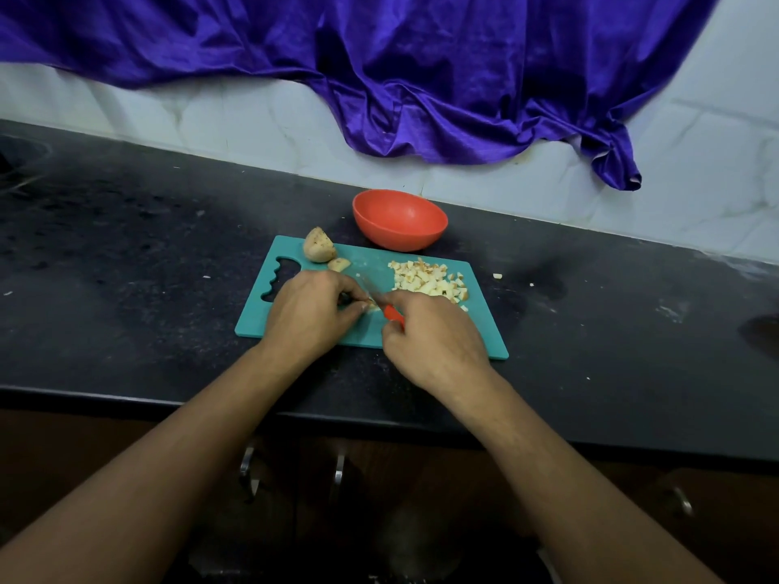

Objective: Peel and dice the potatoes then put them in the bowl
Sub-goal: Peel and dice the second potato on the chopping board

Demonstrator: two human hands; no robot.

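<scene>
On the teal cutting board (484,330) my left hand (312,314) pinches a small potato piece (372,306) with curled fingers. My right hand (434,335) grips a knife by its red handle (393,314), the blade angled up-left over that piece. A pile of diced potato (428,280) lies on the board's right part. A larger potato chunk (319,245) and a small slice (339,264) sit at the board's far left corner. The red bowl (399,219) stands just behind the board; I see nothing in it.
The board lies on a black counter (126,267) whose front edge runs below my wrists. A few stray potato bits (498,276) lie right of the board. A white tiled wall with purple cloth (421,69) rises behind the bowl. Cabinet handles (248,469) show below.
</scene>
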